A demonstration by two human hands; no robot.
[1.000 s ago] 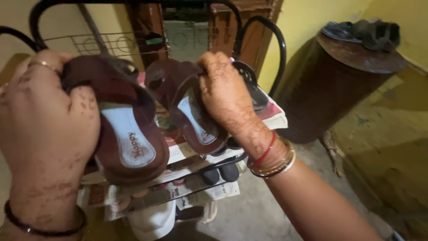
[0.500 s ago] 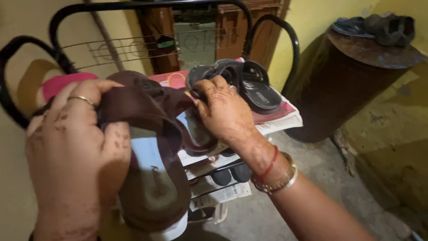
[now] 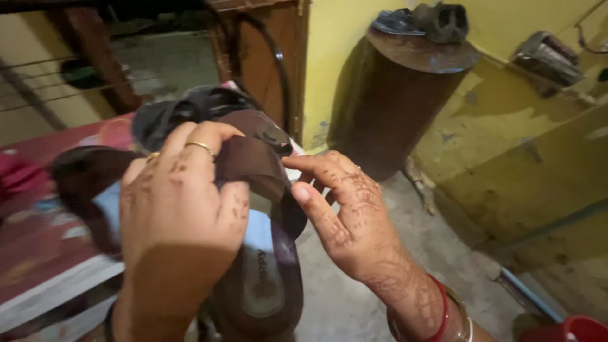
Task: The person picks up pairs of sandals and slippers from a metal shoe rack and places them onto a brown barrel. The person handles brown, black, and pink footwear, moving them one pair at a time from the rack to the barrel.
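My left hand grips the strap of a brown sandal with a light blue insole, which hangs toe-down in front of me. To the sandal's right, my right hand has its fingers spread, the index fingertip and thumb at the strap's edge, and holds nothing. A second brown sandal lies to the left on the paper-covered top shelf of the shoe rack. Behind my left hand, a pair of black sandals rests on the same shelf.
A brown cylindrical drum stands against the yellow wall at right, with dark footwear on its lid. A wooden door frame is behind the rack. A red container sits at the bottom right on the concrete floor.
My right hand has let go of its sandal, which now lies on the top shelf, and has opened beside the other one. The view has swung right and closer.
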